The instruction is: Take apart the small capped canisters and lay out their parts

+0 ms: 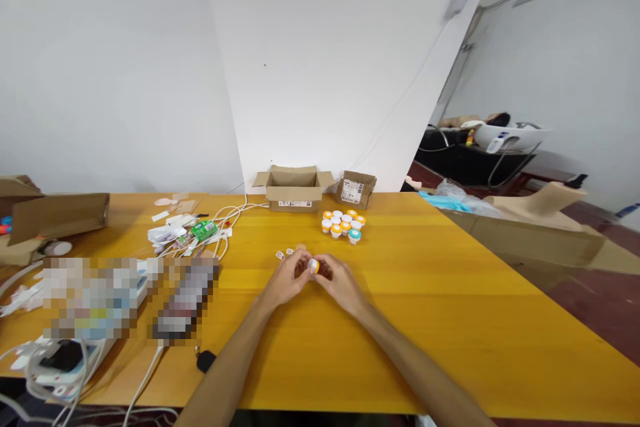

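Observation:
Between my two hands, just above the table (400,320), is a small round jar (313,266) with a white top and a yellow-orange rim. The fingers of my left hand (290,278) close on one side of it, and those of my right hand (341,282) on the other. Small white stickers or labels (285,254) with dark marks lie just beyond my left hand. Farther back stands a cluster of similar small jars (345,219), mostly with orange-rimmed white lids; one jar (355,235) at the front has a teal lid.
An open cardboard box (293,194) and a smaller box (356,190) stand against the wall. On the left are cables, a green packet (204,230), a blurred-out phone (187,300), a power strip (65,380) and another carton (60,217). A large carton (530,234) stands beyond the right edge.

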A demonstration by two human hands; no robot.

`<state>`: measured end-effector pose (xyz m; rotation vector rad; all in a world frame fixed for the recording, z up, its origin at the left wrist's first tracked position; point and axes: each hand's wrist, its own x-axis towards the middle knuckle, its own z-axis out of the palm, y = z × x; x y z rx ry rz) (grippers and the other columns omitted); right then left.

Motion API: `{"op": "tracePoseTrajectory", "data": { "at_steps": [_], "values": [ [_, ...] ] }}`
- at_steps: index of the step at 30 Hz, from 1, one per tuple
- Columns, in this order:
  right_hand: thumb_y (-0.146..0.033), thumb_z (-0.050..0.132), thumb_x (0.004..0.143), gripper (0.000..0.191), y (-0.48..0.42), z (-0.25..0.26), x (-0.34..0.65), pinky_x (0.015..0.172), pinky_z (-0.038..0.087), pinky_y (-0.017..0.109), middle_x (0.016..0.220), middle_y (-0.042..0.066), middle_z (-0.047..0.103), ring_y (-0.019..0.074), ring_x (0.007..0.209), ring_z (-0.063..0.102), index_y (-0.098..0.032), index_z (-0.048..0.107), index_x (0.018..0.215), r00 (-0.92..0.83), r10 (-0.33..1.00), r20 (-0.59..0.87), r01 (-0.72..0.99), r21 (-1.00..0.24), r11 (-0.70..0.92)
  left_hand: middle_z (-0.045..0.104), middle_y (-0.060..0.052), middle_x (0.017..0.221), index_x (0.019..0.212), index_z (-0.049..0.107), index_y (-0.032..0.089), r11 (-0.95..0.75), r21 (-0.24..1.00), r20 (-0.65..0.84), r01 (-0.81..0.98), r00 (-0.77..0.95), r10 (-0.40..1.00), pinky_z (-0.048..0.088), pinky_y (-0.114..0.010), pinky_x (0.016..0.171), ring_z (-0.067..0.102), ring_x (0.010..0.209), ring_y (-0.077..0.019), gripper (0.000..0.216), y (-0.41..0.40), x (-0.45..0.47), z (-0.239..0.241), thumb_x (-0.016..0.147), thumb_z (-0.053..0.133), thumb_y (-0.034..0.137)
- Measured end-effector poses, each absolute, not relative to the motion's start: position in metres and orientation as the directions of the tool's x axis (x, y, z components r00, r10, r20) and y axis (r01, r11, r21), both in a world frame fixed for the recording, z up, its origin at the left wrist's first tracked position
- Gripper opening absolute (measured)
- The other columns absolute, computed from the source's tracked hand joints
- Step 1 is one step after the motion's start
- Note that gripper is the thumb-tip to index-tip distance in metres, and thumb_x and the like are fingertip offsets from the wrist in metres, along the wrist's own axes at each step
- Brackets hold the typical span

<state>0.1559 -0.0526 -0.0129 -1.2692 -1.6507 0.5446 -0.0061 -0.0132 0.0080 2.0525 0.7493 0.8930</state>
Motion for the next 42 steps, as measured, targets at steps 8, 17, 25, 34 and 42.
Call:
{"op": "tracePoseTrajectory", "data": {
  "at_steps": [8, 17, 25, 34, 42],
  "values": [
    [-0.026, 0.055, 0.083, 0.016, -0.056, -0.017, 0.153, 0.077, 0.054, 0.034, 0.091, 0.003, 0.073, 0.0202, 0.081, 0.068, -0.025, 0.062, 0.097, -0.030, 0.915, 0.403, 0.523, -0.774, 0.358, 0.067, -0.003, 0.084, 0.089, 0.060, 0.022, -0.463, 0.872, 0.303, 0.159, 0.568, 0.766, 0.051, -0.028, 0.072, 0.062, 0.076, -0.0168, 0.029, -0.011, -0.004, 0.004, 0.088, 0.053, 0.050],
    [-0.018, 0.055, 0.080, 0.019, -0.056, -0.021, 0.154, 0.079, 0.054, 0.034, 0.095, 0.004, 0.072, 0.0201, 0.085, 0.068, -0.024, 0.059, 0.098, -0.035, 0.897, 0.440, 0.573, -0.727, 0.378, 0.062, -0.002, 0.082, 0.090, 0.058, 0.020, -0.405, 0.910, 0.296, 0.086, 0.548, 0.782, 0.049, -0.027, 0.069, 0.058, 0.075, -0.0161, 0.034, -0.008, -0.002, -0.002, 0.085, 0.055, 0.054],
    [-0.025, 0.059, 0.081, 0.016, -0.057, -0.019, 0.151, 0.076, 0.054, 0.034, 0.090, 0.003, 0.073, 0.0198, 0.079, 0.068, -0.025, 0.062, 0.097, -0.002, 0.910, 0.415, 0.511, -0.782, 0.358, 0.065, -0.002, 0.080, 0.088, 0.063, 0.020, -0.424, 0.891, 0.283, 0.161, 0.533, 0.797, 0.048, -0.028, 0.072, 0.059, 0.074, -0.0172, 0.031, -0.008, -0.003, 0.004, 0.086, 0.052, 0.049],
    [-0.034, 0.065, 0.076, 0.023, -0.054, -0.015, 0.151, 0.072, 0.054, 0.033, 0.079, 0.000, 0.070, 0.0187, 0.070, 0.065, -0.023, 0.062, 0.096, 0.042, 0.957, 0.288, 0.355, -0.899, 0.255, 0.062, 0.001, 0.070, 0.079, 0.063, 0.019, -0.384, 0.913, 0.305, 0.137, 0.396, 0.866, 0.044, -0.026, 0.064, 0.054, 0.064, -0.0139, 0.030, -0.007, -0.004, 0.010, 0.085, 0.052, 0.047],
    [-0.028, 0.064, 0.075, 0.019, -0.053, -0.014, 0.155, 0.079, 0.051, 0.036, 0.086, 0.001, 0.070, 0.0204, 0.080, 0.064, -0.023, 0.063, 0.093, -0.024, 0.957, 0.289, 0.442, -0.856, 0.269, 0.044, 0.005, 0.049, 0.059, 0.056, 0.018, -0.144, 0.987, 0.151, -0.072, 0.093, 0.984, 0.032, -0.022, 0.046, 0.039, 0.046, -0.0097, 0.057, 0.003, -0.009, 0.015, 0.073, 0.054, 0.073]
  ]
}}
